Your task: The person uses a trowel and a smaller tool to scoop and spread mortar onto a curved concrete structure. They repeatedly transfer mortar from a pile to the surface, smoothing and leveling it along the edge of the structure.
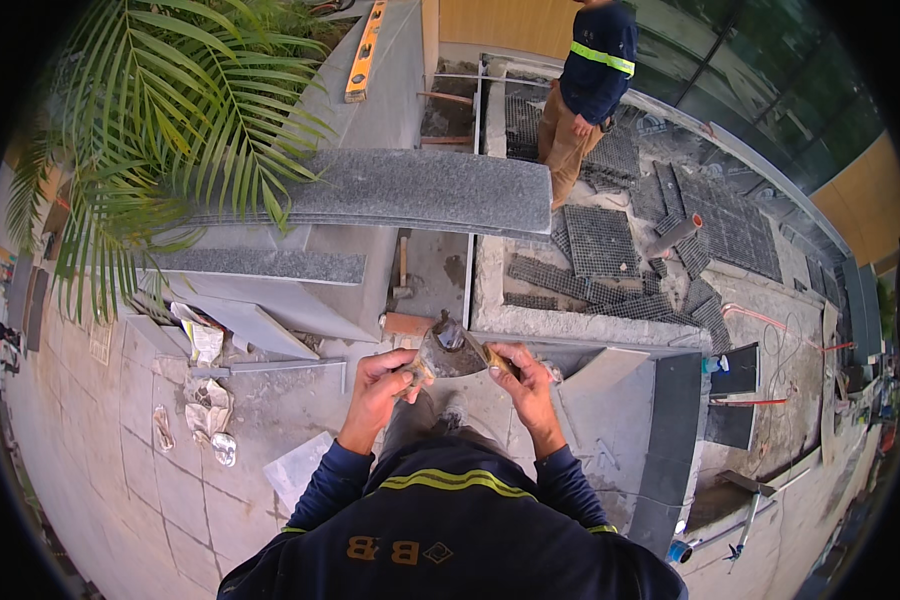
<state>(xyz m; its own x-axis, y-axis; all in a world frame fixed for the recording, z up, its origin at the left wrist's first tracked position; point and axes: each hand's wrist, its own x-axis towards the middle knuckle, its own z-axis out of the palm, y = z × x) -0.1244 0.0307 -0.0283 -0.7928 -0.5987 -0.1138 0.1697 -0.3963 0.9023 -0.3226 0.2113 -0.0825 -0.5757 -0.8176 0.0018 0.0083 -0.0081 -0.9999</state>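
Note:
Before my body, my left hand (pixel 378 393) is closed on a dirty, mortar-stained flat-bladed tool (pixel 432 358), which looks like a trowel or scraper. My right hand (pixel 526 388) pinches a second small tool with a yellowish, wood-coloured grip (pixel 497 361). The inner ends of both tools come close together; whether they touch I cannot tell. Just beyond them shows a dark, shiny, rough-edged object (pixel 448 332), its kind unclear. A reddish brick-like block (pixel 408 324) lies on the ground behind my left hand.
Long grey granite slabs (pixel 420 185) cross ahead, beneath palm fronds (pixel 185 90). A hammer (pixel 403 270) and a yellow spirit level (pixel 366 50) lie beyond. Another person (pixel 595 75) stands in a concrete bed with black grid panels (pixel 600 240). Crumpled bags (pixel 208 410) lie left.

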